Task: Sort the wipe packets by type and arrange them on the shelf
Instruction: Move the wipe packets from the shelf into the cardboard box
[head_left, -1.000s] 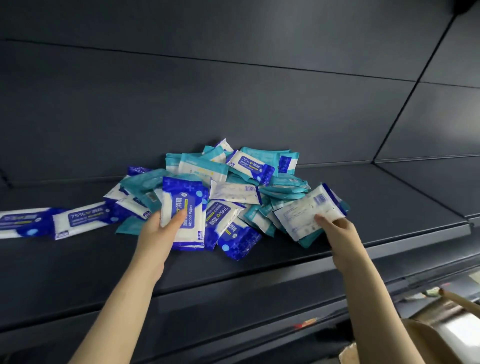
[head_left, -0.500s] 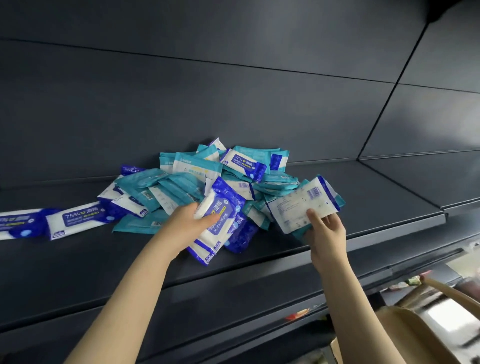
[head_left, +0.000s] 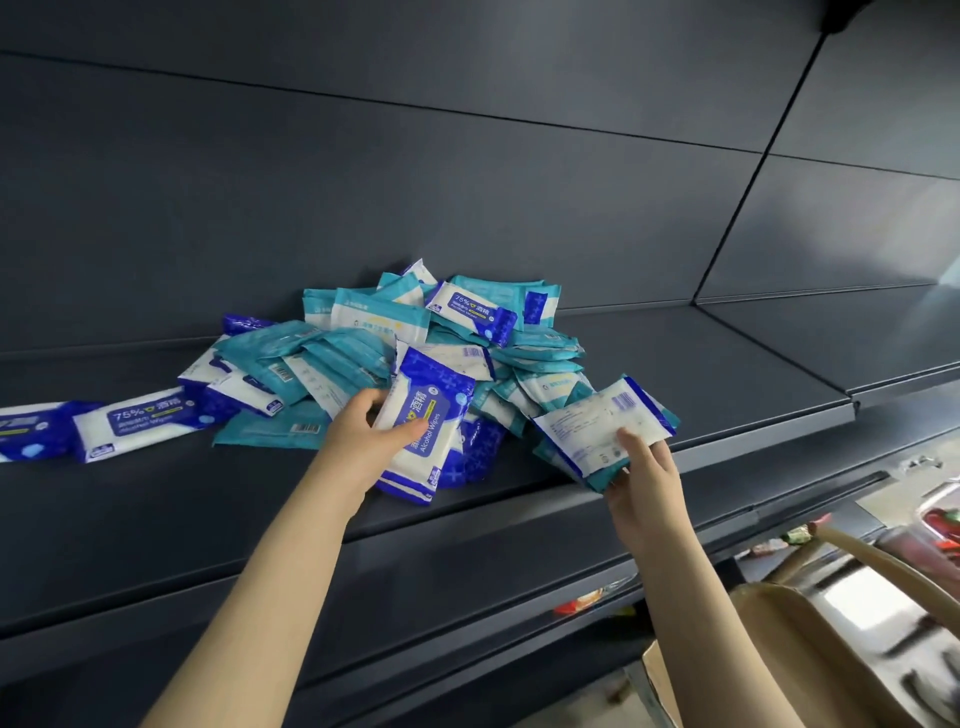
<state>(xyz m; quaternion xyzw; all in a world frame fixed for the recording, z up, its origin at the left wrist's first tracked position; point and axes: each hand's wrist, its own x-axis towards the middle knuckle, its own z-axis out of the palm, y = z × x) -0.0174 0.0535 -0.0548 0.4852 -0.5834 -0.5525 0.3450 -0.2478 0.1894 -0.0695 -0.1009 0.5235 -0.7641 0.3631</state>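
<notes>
Shelf (head_left: 727, 364) bare right of packet pile (head_left: 363, 358): open reach. Pile fills centre, reaching back panel (head_left: 467, 208). Blue alcohol wipe packets (head_left: 140, 418) in row occupy left; bare strip along front edge.

One wide-angle camera, worn on the person's head, looked forward and down at a dark shelf (head_left: 701, 364) from close by (its lines ran aslant across the frame), the pile of wipe packets (head_left: 363, 332) near centre and both forearms (head_left: 249, 597) entering from the bottom edge.

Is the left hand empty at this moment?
No, the left hand grips a blue-and-white alcohol wipes packet at the front of the mixed pile.
</notes>
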